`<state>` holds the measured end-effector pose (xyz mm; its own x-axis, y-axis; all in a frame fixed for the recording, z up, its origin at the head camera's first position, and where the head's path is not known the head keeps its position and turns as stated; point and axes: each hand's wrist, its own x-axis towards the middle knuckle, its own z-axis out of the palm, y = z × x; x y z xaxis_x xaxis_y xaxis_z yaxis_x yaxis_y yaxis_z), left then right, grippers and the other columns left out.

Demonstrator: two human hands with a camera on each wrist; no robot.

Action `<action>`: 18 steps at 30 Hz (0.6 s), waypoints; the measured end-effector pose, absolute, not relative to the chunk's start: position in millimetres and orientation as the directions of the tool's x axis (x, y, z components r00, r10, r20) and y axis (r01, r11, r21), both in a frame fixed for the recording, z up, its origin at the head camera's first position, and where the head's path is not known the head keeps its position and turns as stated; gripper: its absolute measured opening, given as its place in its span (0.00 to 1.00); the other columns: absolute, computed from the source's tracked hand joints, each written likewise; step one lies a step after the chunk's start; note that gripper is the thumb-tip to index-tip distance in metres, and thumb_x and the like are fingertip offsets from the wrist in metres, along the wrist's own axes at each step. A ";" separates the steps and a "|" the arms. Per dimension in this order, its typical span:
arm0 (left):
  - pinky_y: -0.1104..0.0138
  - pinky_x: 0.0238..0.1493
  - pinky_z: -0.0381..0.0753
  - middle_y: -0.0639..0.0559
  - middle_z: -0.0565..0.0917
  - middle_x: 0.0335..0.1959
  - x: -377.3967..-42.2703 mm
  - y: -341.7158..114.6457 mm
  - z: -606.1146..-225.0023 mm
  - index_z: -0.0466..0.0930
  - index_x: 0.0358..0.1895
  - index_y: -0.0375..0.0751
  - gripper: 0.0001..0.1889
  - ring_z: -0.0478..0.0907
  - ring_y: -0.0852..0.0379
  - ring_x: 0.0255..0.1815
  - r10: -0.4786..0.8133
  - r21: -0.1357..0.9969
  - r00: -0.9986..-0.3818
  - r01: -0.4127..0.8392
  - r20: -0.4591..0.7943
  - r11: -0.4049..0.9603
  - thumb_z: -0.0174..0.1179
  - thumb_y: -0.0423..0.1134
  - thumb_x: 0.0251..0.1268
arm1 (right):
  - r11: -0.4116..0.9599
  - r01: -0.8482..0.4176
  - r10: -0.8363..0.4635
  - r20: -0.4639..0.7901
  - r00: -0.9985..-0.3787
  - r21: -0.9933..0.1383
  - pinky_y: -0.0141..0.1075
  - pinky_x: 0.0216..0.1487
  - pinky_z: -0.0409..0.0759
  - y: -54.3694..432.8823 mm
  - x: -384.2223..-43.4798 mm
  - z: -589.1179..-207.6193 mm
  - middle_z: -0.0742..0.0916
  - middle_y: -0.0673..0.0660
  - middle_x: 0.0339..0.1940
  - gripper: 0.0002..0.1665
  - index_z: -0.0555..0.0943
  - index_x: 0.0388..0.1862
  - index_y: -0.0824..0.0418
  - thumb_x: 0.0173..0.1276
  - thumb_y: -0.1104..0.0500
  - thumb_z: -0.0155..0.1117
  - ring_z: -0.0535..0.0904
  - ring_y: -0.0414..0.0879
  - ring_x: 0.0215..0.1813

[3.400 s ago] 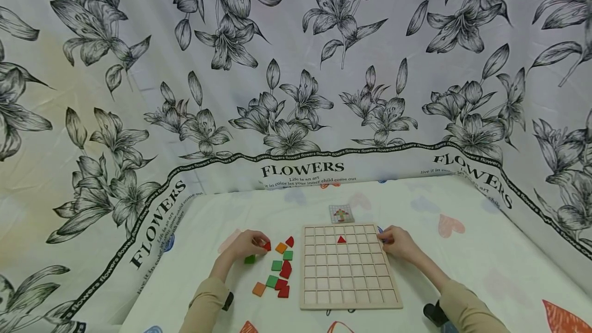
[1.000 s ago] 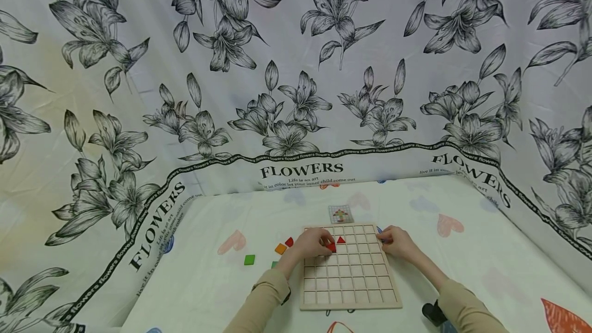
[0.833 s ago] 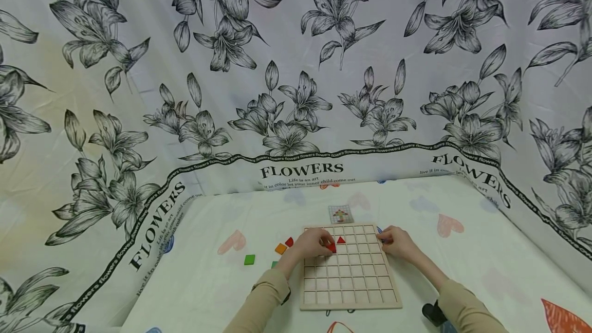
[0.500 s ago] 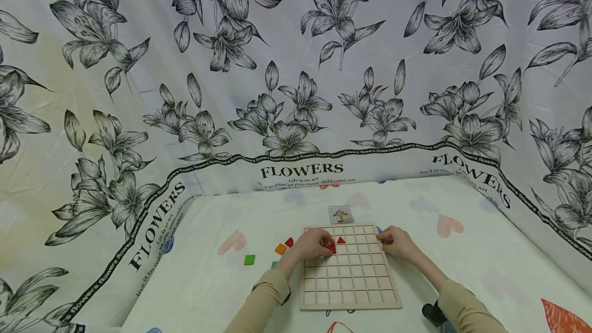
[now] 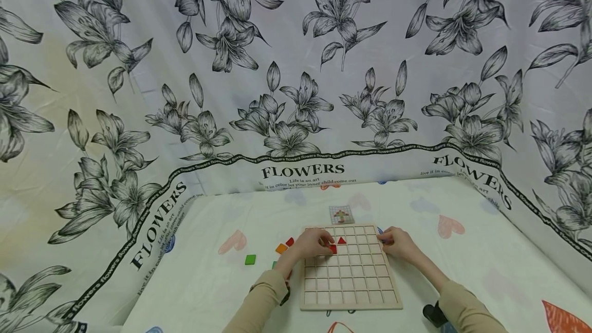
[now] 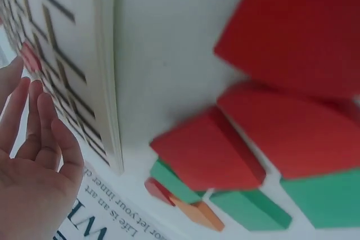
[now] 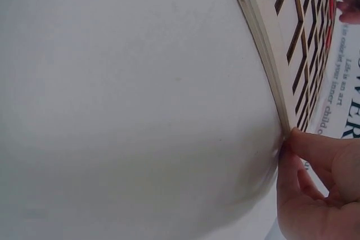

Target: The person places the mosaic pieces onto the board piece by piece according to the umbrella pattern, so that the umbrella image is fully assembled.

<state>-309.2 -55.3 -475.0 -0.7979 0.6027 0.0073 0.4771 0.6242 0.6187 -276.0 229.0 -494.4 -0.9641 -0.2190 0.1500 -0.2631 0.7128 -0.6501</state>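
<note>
At the upper left of the wooden grid board (image 5: 351, 271), my left hand (image 5: 312, 244) has thumb and fingertips at a red tile (image 5: 333, 249), pinching it low in a cell. The left wrist view shows that red tile (image 6: 31, 57) right at the fingertips of the left hand (image 6: 42, 144); the fingers hide part of it. Just up and right of it, a red triangle tile (image 5: 341, 240) lies in another cell. My right hand (image 5: 396, 242) pinches the board's right edge near its far corner; in the right wrist view, thumb and fingers of the right hand (image 7: 320, 178) grip the rim.
Left of the board lie loose tiles: a green square (image 5: 250, 259), an orange one (image 5: 281, 248), a red one (image 5: 290, 241), and several red and green ones (image 6: 208, 150) partly hidden by my left arm. A small pattern card (image 5: 341, 214) lies beyond the board.
Since the earliest frame, my left hand has carried a red tile from the loose tiles rightward onto the board. Over the last second it stays there almost still. My right hand keeps its place.
</note>
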 end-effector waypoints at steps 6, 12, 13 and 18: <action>0.69 0.34 0.76 0.43 0.84 0.38 -315.5 -74.0 -469.5 0.82 0.46 0.34 0.12 0.79 0.54 0.34 0.589 0.687 -0.806 0.460 0.058 0.563 0.62 0.34 0.60 | 0.713 -0.277 -0.229 0.159 -0.960 -0.644 0.34 0.34 0.76 229.9 -274.5 -493.3 0.82 0.64 0.39 0.19 0.81 0.45 0.76 0.50 0.73 0.65 0.79 0.52 0.38; 0.69 0.34 0.76 0.44 0.84 0.39 -322.5 -102.5 -466.9 0.81 0.48 0.33 0.13 0.79 0.54 0.35 0.519 0.765 -0.852 0.379 0.068 0.521 0.61 0.36 0.62 | 0.709 -0.272 -0.233 0.148 -0.961 -0.650 0.34 0.34 0.76 229.4 -274.0 -493.3 0.82 0.65 0.41 0.19 0.81 0.46 0.77 0.52 0.73 0.63 0.80 0.54 0.39; 0.68 0.35 0.77 0.43 0.84 0.39 -323.1 -107.8 -466.8 0.81 0.48 0.33 0.13 0.80 0.54 0.36 0.511 0.771 -0.856 0.375 0.075 0.515 0.61 0.36 0.63 | 0.706 -0.268 -0.233 0.142 -0.962 -0.655 0.33 0.33 0.76 229.3 -274.0 -493.3 0.81 0.65 0.42 0.19 0.81 0.46 0.77 0.53 0.74 0.63 0.79 0.54 0.40; 0.63 0.39 0.81 0.40 0.84 0.43 -325.0 -135.6 -468.6 0.80 0.50 0.31 0.14 0.82 0.52 0.38 0.470 0.805 -0.879 0.338 0.085 0.487 0.60 0.36 0.64 | 0.696 -0.260 -0.237 0.128 -0.963 -0.669 0.33 0.33 0.75 229.1 -273.2 -493.7 0.80 0.66 0.44 0.19 0.80 0.48 0.78 0.55 0.74 0.62 0.78 0.53 0.40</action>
